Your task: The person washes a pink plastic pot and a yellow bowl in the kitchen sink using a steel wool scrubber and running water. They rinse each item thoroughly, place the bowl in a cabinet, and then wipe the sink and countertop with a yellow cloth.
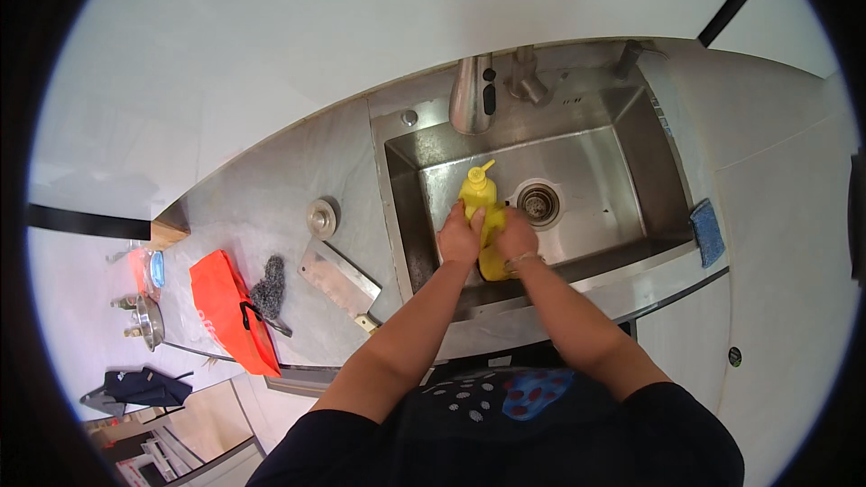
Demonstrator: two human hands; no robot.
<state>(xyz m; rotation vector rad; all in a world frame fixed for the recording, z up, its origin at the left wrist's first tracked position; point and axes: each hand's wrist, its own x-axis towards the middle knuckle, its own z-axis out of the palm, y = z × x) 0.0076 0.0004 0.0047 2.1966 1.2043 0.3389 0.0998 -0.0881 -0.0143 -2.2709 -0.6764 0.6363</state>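
Over the left part of a stainless steel sink [582, 169], my left hand [461, 237] grips a yellow pump bottle [477, 191]. The bottle's pump head points away from me, its spout turned to the right. My right hand [518, 235], blurred, is closed on a yellow cloth-like piece [495, 218] against the bottle's right side. More yellow shows below, between my wrists; whether it is cloth or the bottle's lower part, I cannot tell. The sink drain [539, 204] lies just right of my hands.
A pull-out faucet head [471, 98] hangs over the sink's back edge. On the left counter lie a cleaver [340, 277], a metal sink strainer [321, 218], a grey scrubber [269, 287] and an orange bag [230, 311]. A blue sponge [708, 233] rests on the right rim.
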